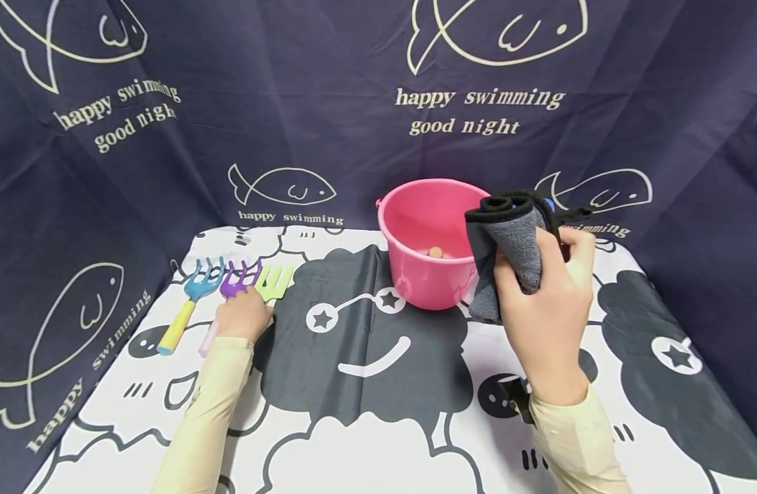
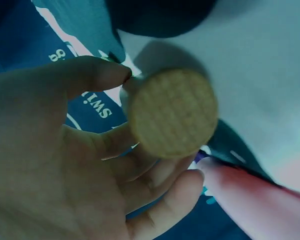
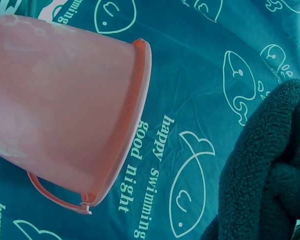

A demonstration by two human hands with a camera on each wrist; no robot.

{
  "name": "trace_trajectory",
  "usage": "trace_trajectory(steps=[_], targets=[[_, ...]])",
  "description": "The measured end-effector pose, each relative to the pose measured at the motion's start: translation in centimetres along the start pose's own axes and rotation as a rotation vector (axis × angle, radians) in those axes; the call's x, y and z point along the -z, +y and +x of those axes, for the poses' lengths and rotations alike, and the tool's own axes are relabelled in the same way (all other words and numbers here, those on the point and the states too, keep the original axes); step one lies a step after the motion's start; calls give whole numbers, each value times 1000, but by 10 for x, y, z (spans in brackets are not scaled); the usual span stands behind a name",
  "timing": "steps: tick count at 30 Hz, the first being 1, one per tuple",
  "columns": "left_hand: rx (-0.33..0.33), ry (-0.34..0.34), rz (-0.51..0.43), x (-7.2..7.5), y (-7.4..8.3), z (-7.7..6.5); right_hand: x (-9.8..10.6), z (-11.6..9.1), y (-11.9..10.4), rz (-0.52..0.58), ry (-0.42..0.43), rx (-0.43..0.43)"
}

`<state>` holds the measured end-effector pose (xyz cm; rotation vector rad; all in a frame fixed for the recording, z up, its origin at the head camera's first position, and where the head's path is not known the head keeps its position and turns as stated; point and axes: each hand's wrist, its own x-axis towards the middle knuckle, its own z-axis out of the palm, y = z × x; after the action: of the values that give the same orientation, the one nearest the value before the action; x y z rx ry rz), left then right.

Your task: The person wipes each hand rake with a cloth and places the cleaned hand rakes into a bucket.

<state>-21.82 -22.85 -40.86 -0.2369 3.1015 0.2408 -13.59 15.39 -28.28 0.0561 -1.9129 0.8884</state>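
My right hand (image 1: 551,302) grips a folded grey cloth with black edging (image 1: 514,247), raised just right of the pink bucket (image 1: 430,281). The cloth's fleecy surface (image 3: 260,165) fills the right wrist view's lower right. At the left, my left hand (image 1: 244,317) curls round the handle of a light-green garden fork (image 1: 275,280); its tines show past the fingers. In the left wrist view a round tan handle end (image 2: 174,112) lies between thumb and fingers. Close beside are a purple hand rake (image 1: 238,276) with a pink handle and a blue hand rake (image 1: 202,278) with a yellow handle.
Inside the bucket lies a small round tan thing (image 1: 435,252). The bucket's pink carrying handle (image 3: 55,195) hangs at its side. A printed white-and-grey cloth (image 1: 366,453) covers the table. Dark blue fabric with fish prints (image 1: 329,123) hangs at the back and both sides.
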Motion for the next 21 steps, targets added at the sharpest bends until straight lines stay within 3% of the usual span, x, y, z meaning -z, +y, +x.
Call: trace_trajectory(steps=[7,21], targets=[[-48,48,-6,-2,-1,0,-1,-1,1,8,-16,2],[-70,-39,-55,-5,0,5,0,0,-1,25,-2,13]])
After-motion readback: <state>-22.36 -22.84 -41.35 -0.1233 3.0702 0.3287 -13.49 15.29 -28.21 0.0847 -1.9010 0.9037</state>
